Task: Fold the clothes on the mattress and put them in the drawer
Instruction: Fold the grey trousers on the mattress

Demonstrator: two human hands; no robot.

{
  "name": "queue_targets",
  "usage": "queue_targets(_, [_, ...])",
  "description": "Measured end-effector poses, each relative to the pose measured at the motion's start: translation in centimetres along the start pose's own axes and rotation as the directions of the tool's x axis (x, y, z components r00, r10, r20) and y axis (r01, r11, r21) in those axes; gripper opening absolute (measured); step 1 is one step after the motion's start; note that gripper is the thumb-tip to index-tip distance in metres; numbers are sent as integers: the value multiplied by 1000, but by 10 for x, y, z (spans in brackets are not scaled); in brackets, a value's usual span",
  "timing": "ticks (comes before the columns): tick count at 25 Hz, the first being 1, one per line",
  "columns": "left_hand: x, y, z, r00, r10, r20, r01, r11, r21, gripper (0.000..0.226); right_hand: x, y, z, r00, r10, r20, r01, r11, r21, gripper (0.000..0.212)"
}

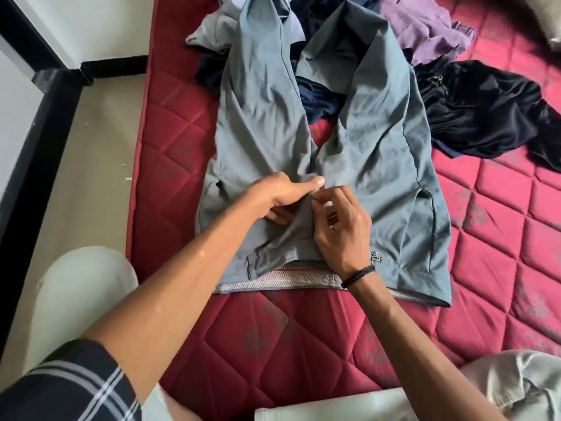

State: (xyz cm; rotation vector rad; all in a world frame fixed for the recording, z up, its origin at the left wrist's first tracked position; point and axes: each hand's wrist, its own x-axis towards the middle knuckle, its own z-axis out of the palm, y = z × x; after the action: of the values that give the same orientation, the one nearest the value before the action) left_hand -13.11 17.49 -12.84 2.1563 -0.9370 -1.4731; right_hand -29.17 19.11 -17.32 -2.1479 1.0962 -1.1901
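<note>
Mattress (pixel 303 329) fills most of the frame: deep red, quilted in diamond stitching with faint grey floral prints, its left edge running up the left-centre beside a pale floor (pixel 100 141) and a black skirting strip (pixel 45 126).

On it, in the centre of the frame, lie grey-blue trousers (pixel 379 153), spread flat, of smooth thin woven cloth with soft creases. Their long axis runs from the bottom-centre to the top of the frame: the waistband (pixel 288 281), showing a striped grey lining with a red trim, points toward the lower edge, and the two legs fan apart toward the top, leaving a wedge of red mattress between them. A slit pocket (pixel 425 196) gapes on the right side.

The legs' far ends rest over a heap of clothes (pixel 315 101) at upper centre, dark navy and pale grey pieces crumpled together. To the upper right sit a rumpled purple garment (pixel 425 28) and, below it, a glossy black garment (pixel 485 110).

Both forearms reach in from the bottom. The left hand (pixel 282 199) lies at the fly area of the trousers, fingers curled into the cloth, thumb stretched out flat along it. The right hand (pixel 340 229), touching it, pinches the fabric edge at the fly between thumb and curled fingers. A black braided wristband (pixel 358 276) circles the right wrist.
</note>
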Motion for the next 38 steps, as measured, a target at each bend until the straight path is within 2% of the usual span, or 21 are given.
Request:
queue_targets(1, [0,-5,1,995,3,99,15,982,-188,56,-1,0,-1,1000,13,11,-13,1000,18,5])
queue_targets(2, [2,-10,3,992,12,124,27,951,-308,43,-1,1,0,999,32,27,-33,999,25,5])
queue_targets(4, [14,-19,7,999,35,-21,-40,931,-364,32,1,6,5,995,60,76,-59,998,-11,4])
queue_targets(6, [29,-28,14,970,99,-224,-157,954,-257,56,3,12,9,987,63,147,-50,995,-87,4])
queue_targets(7, [31,-31,19,948,119,-296,-172,972,-160,64,5,17,9,980,49,191,-27,993,-117,6])
queue_targets(9, [28,-35,28,911,101,-400,-103,995,17,66,5,23,7,963,18,267,19,991,-134,9])
queue_targets(11, [33,-38,32,899,76,-431,-70,997,30,63,2,27,6,955,22,295,20,990,-139,12])
queue_targets(13, [40,-39,25,942,54,-332,-78,995,-61,56,-3,30,7,960,54,274,-20,992,-125,11])
queue_targets(16, [45,-38,11,993,93,-66,-106,966,-237,45,0,36,10,958,155,241,-138,987,-88,8])
queue_targets(19, [42,-35,10,996,79,-37,-86,952,-294,24,11,40,23,957,216,192,-181,966,-183,9])
queue_targets(21, [43,-33,9,999,50,-20,-54,946,-318,21,13,37,30,955,248,165,-212,954,-211,8])
queue_targets(23, [43,-33,11,999,23,-34,-34,935,-354,22,15,36,31,942,280,186,-240,947,-213,8])
queue_targets(26, [34,-36,16,989,87,-121,-126,920,-372,26,9,39,21,928,262,264,-228,962,-153,6])
queue_targets(27, [28,-42,16,988,129,-88,-154,906,-395,29,6,38,16,926,255,278,-235,966,-104,4])
queue_targets(29, [17,-62,13,975,218,50,-177,887,-426,58,-1,35,6,896,289,337,-317,948,29,6])
queue_targets(31, [7,-84,15,958,262,118,-219,932,-290,87,-15,27,-3,829,335,448,-417,904,96,6])
queue_targets(32, [2,-90,19,952,288,101,-268,947,-177,89,-23,24,-7,815,328,477,-417,905,91,7])
queue_targets(33, [-1,-93,22,943,329,55,-328,944,-27,84,-29,20,-9,823,300,482,-379,922,74,8])
queue_targets(35, [-9,-90,27,900,435,-36,-405,862,306,72,-32,16,-8,869,213,446,-244,970,12,11])
queue_targets(36, [-13,-85,28,877,479,-50,-418,810,411,71,-29,16,-5,890,170,422,-175,984,-29,10])
queue_targets(38, [-16,-81,27,856,516,-31,-439,758,482,69,-20,15,2,918,148,368,-115,987,-112,8])
